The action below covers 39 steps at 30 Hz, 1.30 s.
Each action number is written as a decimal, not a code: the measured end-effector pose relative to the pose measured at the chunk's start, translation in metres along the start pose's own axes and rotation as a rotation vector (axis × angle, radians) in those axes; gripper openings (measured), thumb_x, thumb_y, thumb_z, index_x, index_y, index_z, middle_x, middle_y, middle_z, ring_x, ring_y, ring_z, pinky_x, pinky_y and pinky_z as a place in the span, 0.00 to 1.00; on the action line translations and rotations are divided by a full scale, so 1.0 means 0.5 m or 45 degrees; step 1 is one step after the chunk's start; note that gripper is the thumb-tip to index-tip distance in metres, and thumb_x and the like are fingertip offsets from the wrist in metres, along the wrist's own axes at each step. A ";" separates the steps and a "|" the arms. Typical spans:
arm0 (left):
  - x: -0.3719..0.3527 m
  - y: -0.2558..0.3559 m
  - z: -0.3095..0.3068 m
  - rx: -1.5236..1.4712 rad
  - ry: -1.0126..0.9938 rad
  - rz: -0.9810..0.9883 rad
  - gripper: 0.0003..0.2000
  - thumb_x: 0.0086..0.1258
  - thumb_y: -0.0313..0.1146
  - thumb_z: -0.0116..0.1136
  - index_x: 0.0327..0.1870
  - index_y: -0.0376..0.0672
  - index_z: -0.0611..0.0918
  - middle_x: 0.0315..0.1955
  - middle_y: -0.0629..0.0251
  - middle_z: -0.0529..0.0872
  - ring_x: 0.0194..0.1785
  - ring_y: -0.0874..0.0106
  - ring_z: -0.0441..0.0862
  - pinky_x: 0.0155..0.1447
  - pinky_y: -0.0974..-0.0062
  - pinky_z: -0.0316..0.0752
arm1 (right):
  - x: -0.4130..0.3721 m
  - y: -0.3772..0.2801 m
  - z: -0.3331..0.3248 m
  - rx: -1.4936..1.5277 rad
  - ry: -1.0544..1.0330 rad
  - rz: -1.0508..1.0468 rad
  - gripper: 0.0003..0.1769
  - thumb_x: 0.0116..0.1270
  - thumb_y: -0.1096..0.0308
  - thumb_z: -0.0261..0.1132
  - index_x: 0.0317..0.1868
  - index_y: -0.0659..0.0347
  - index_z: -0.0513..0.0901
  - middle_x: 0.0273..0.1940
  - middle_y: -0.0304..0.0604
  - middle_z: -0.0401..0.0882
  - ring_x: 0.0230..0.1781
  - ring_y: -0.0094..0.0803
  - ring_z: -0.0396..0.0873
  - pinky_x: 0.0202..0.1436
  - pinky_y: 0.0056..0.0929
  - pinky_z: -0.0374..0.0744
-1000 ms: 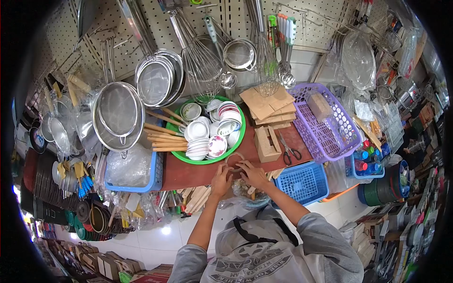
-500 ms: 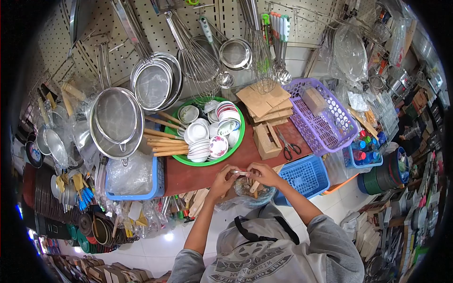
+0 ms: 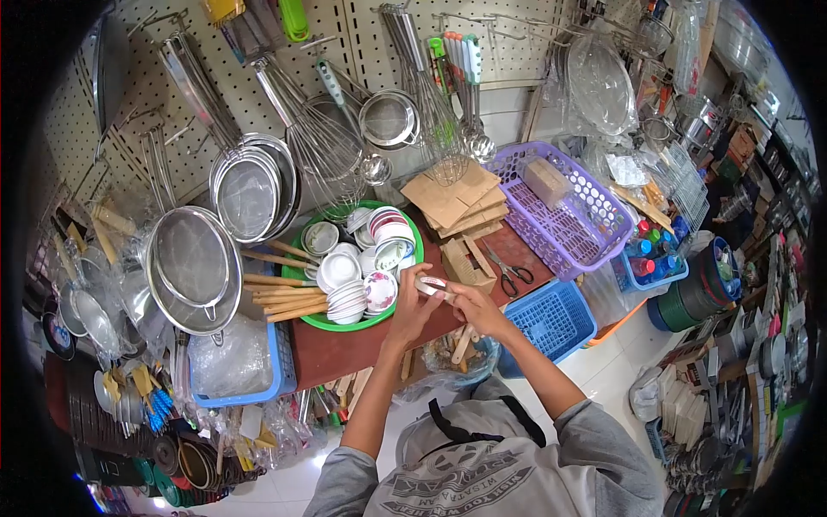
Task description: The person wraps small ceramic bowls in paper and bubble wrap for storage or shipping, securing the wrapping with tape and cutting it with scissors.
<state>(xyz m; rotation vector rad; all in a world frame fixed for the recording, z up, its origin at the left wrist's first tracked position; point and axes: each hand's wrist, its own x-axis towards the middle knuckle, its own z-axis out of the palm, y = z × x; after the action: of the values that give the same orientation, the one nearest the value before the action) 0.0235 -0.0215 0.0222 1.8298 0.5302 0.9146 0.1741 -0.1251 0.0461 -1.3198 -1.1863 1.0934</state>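
Both hands hold a small white dish (image 3: 432, 285) with red marking, raised in front of the table edge. My left hand (image 3: 412, 303) grips its left side, and my right hand (image 3: 476, 310) has its fingers closed at the right side. Just beyond my left hand stands a green basin (image 3: 334, 326) with several small bowls, some white, some patterned. A floral bowl (image 3: 380, 291) lies near its right rim. Wooden handles (image 3: 284, 304) stick out over the basin's left side. Below my hands, a plastic bag (image 3: 482, 358) contains wooden-handled pieces.
On the red table (image 3: 332, 353) are brown cardboard pieces (image 3: 457, 194), a cardboard box (image 3: 468, 265) and scissors (image 3: 510, 271). A purple basket (image 3: 564, 268) holds a block. Blue baskets (image 3: 551, 319) stand at either side. Whisks (image 3: 319, 142) and strainers (image 3: 250, 198) hang on the pegboard.
My hands have lifted slightly with the dish, which is now tilted so that its red marking shows. The camera view has shifted, moving the table and wall goods leftward.
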 end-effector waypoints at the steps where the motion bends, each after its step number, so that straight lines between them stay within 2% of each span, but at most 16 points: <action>1: 0.009 0.013 0.007 0.002 0.011 -0.010 0.23 0.71 0.42 0.62 0.63 0.41 0.73 0.52 0.58 0.71 0.53 0.67 0.75 0.53 0.71 0.74 | 0.001 -0.009 -0.002 -0.017 0.028 -0.001 0.11 0.76 0.64 0.52 0.37 0.61 0.74 0.25 0.34 0.69 0.24 0.21 0.70 0.29 0.24 0.70; 4: 0.028 -0.004 0.004 0.005 -0.074 -0.119 0.21 0.73 0.41 0.61 0.61 0.39 0.74 0.47 0.60 0.77 0.48 0.68 0.77 0.53 0.71 0.74 | 0.014 0.007 -0.031 0.073 -0.054 -0.039 0.13 0.75 0.63 0.50 0.39 0.62 0.76 0.25 0.34 0.69 0.26 0.21 0.71 0.30 0.25 0.70; 7: 0.032 -0.045 0.017 -0.307 0.002 -0.123 0.20 0.73 0.40 0.61 0.60 0.39 0.74 0.42 0.61 0.81 0.45 0.68 0.78 0.53 0.71 0.73 | 0.020 0.004 -0.066 0.028 -0.200 -0.048 0.13 0.75 0.63 0.51 0.39 0.63 0.77 0.25 0.34 0.70 0.26 0.21 0.72 0.30 0.25 0.70; 10: 0.044 -0.064 0.025 -0.306 -0.016 -0.080 0.19 0.73 0.38 0.60 0.60 0.41 0.75 0.41 0.60 0.82 0.45 0.68 0.79 0.54 0.71 0.71 | 0.025 0.001 -0.085 -0.113 -0.193 0.024 0.11 0.73 0.64 0.51 0.34 0.59 0.74 0.23 0.31 0.71 0.21 0.18 0.69 0.22 0.21 0.64; 13: 0.063 -0.039 0.034 -0.152 -0.007 -0.170 0.19 0.72 0.37 0.61 0.60 0.41 0.75 0.41 0.60 0.82 0.46 0.66 0.78 0.54 0.69 0.71 | 0.048 0.010 -0.090 -0.131 -0.140 0.057 0.12 0.75 0.63 0.52 0.33 0.59 0.74 0.22 0.31 0.70 0.19 0.19 0.67 0.20 0.22 0.64; 16: 0.091 -0.039 0.045 0.135 0.074 -0.128 0.20 0.71 0.36 0.62 0.60 0.41 0.75 0.40 0.59 0.81 0.47 0.67 0.78 0.55 0.68 0.70 | 0.065 -0.007 -0.103 -0.114 -0.142 0.045 0.14 0.76 0.62 0.53 0.34 0.61 0.75 0.23 0.33 0.72 0.20 0.19 0.69 0.22 0.22 0.67; 17: 0.102 -0.056 0.047 0.280 0.114 0.030 0.20 0.73 0.41 0.58 0.61 0.40 0.75 0.39 0.59 0.81 0.48 0.68 0.77 0.55 0.69 0.70 | 0.070 0.001 -0.108 -0.065 -0.163 0.024 0.14 0.76 0.61 0.54 0.34 0.61 0.76 0.24 0.33 0.72 0.21 0.20 0.71 0.24 0.23 0.68; 20: 0.123 -0.085 0.062 -0.218 0.073 -0.022 0.24 0.76 0.51 0.50 0.61 0.39 0.74 0.39 0.60 0.82 0.47 0.69 0.78 0.56 0.70 0.70 | 0.088 0.021 -0.134 0.061 -0.244 -0.047 0.16 0.77 0.59 0.55 0.34 0.62 0.77 0.25 0.34 0.72 0.22 0.21 0.73 0.27 0.25 0.70; 21: 0.125 -0.082 0.076 -0.365 0.081 -0.111 0.30 0.76 0.57 0.41 0.62 0.38 0.73 0.39 0.61 0.83 0.46 0.69 0.79 0.57 0.71 0.70 | 0.091 0.020 -0.143 0.095 -0.280 -0.074 0.16 0.76 0.59 0.56 0.34 0.62 0.77 0.25 0.34 0.72 0.22 0.21 0.74 0.27 0.24 0.71; 24: 0.139 -0.078 0.074 -0.671 0.030 -0.196 0.30 0.76 0.57 0.41 0.63 0.38 0.72 0.38 0.61 0.83 0.44 0.70 0.80 0.57 0.71 0.71 | 0.105 0.031 -0.164 0.134 -0.354 -0.070 0.17 0.76 0.59 0.57 0.33 0.62 0.77 0.24 0.35 0.72 0.22 0.22 0.74 0.27 0.25 0.70; 28: 0.145 -0.076 0.056 -0.239 -0.008 -0.168 0.32 0.73 0.59 0.48 0.65 0.40 0.71 0.44 0.64 0.77 0.51 0.71 0.74 0.60 0.73 0.66 | 0.135 0.057 -0.171 -0.095 -0.306 -0.009 0.18 0.75 0.59 0.57 0.29 0.64 0.77 0.21 0.36 0.72 0.22 0.23 0.73 0.27 0.27 0.70; 29: 0.141 -0.072 0.056 -0.236 -0.020 -0.221 0.33 0.70 0.60 0.51 0.66 0.41 0.71 0.46 0.65 0.73 0.53 0.71 0.71 0.63 0.74 0.62 | 0.143 0.059 -0.176 -0.203 -0.291 -0.059 0.18 0.74 0.59 0.57 0.29 0.64 0.76 0.20 0.36 0.71 0.22 0.23 0.73 0.27 0.28 0.70; 31: 0.140 -0.064 0.065 -0.251 0.024 -0.249 0.31 0.72 0.58 0.50 0.65 0.41 0.71 0.46 0.64 0.76 0.54 0.71 0.73 0.65 0.73 0.62 | 0.159 0.050 -0.187 -0.416 -0.263 -0.166 0.19 0.73 0.60 0.58 0.28 0.65 0.76 0.19 0.37 0.71 0.22 0.23 0.73 0.27 0.29 0.70; 34: 0.143 -0.075 0.071 -0.312 0.070 -0.269 0.28 0.75 0.56 0.46 0.64 0.41 0.71 0.47 0.63 0.80 0.56 0.71 0.74 0.68 0.70 0.61 | 0.168 0.045 -0.197 -0.314 -0.288 -0.124 0.17 0.72 0.60 0.58 0.28 0.64 0.76 0.20 0.36 0.70 0.22 0.23 0.72 0.27 0.28 0.70; 38: 0.139 -0.078 0.068 -0.483 0.088 -0.349 0.25 0.78 0.53 0.41 0.64 0.42 0.71 0.48 0.59 0.84 0.59 0.70 0.76 0.71 0.67 0.60 | 0.174 0.030 -0.220 0.071 -0.479 -0.031 0.17 0.72 0.61 0.57 0.28 0.64 0.75 0.23 0.35 0.70 0.24 0.22 0.70 0.29 0.27 0.69; 39: 0.140 -0.071 0.066 -0.471 0.076 -0.383 0.29 0.77 0.58 0.42 0.64 0.42 0.71 0.48 0.61 0.83 0.57 0.69 0.76 0.69 0.68 0.62 | 0.176 0.030 -0.225 0.097 -0.524 -0.008 0.16 0.72 0.61 0.57 0.28 0.63 0.75 0.24 0.34 0.70 0.24 0.22 0.70 0.30 0.27 0.69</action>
<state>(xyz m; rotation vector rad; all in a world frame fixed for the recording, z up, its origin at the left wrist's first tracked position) 0.0940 0.0233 0.0072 1.3511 0.6100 0.8016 0.2962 -0.0496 0.0405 -1.0592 -1.4274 1.4362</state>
